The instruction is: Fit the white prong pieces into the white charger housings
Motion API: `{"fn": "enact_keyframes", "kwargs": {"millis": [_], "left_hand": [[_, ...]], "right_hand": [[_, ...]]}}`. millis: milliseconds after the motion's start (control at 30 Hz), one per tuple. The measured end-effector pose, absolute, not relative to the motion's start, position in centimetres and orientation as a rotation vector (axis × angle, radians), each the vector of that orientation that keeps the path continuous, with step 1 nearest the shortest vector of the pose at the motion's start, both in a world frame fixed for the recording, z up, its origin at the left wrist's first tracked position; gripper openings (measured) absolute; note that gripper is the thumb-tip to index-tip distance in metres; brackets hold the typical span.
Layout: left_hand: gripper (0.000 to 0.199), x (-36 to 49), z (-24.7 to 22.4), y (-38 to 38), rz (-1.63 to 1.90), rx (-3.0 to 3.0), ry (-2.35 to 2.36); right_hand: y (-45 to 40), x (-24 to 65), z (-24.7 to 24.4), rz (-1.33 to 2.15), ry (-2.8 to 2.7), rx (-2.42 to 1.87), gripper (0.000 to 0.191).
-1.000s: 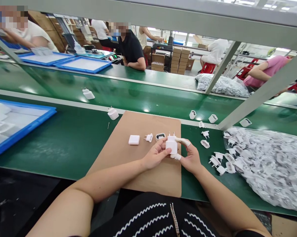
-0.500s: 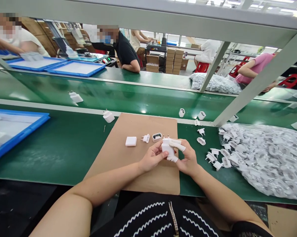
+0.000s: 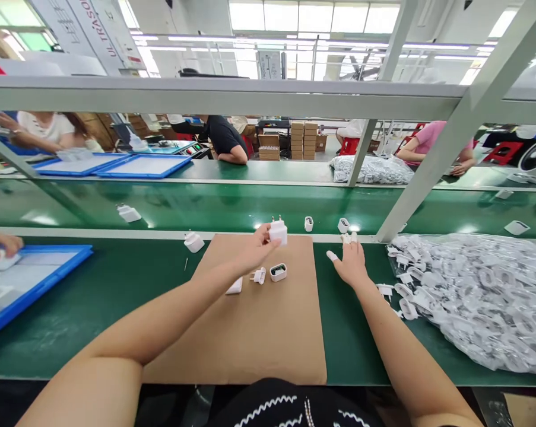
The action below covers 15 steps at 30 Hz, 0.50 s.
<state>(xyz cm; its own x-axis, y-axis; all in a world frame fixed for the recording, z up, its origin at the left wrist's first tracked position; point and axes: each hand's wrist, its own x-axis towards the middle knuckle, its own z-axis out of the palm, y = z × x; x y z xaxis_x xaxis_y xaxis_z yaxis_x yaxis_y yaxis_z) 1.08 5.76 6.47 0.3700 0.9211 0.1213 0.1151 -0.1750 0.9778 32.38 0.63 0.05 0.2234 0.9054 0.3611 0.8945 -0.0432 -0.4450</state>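
Note:
My left hand [image 3: 262, 244] holds a white charger [image 3: 278, 232] with two prongs pointing up, above the far part of the brown cardboard sheet [image 3: 250, 344]. Out over the green bench to the right, my right hand [image 3: 352, 264] is stretched palm down, thumb apart, with white covers on some fingertips. Its fingers hide the spot where small plug pieces lay. Just beyond them is a white charger housing [image 3: 343, 225]. On the cardboard are an open housing [image 3: 278, 272], a loose plug head [image 3: 258, 276] and a white block [image 3: 234, 286] partly behind my left forearm.
A plastic bag [image 3: 472, 302] full of white plug pieces lies at right, some spilling out. At left, a person's hand [image 3: 0, 244] is over a blue-rimmed tray [image 3: 78, 256]. Chargers sit on the green conveyor [image 3: 205, 204]. A slanted metal post [image 3: 441, 160] rises beyond my right hand.
My right hand has let go of the charger and moved right, over the loose plug pieces. My left hand keeps the charger and has lifted it forward. The view has tilted up.

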Motion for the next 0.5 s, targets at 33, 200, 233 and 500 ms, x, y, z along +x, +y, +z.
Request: {"fn": "enact_keyframes", "kwargs": {"millis": [33, 200, 233, 500], "left_hand": [[0.051, 1.0, 6.4, 8.2, 0.978, 1.601, 1.053], [0.052, 1.0, 4.7, 18.3, 1.037, 1.574, 1.443], [0.051, 0.9, 4.2, 19.4, 1.036, 1.565, 1.493], [0.077, 0.7, 2.3, 20.3, 1.047, 1.457, 1.890]], "right_hand": [[1.3, 32.5, -0.5, -0.003, -1.667, -1.981, 0.065], [3.6, 32.2, -0.8, -0.032, -1.711, -2.134, 0.049], [3.8, 32.1, -0.6, -0.026, -1.725, -2.125, 0.046], [2.3, 32.0, 0.4, 0.103, -1.781, -1.899, 0.042]]}}
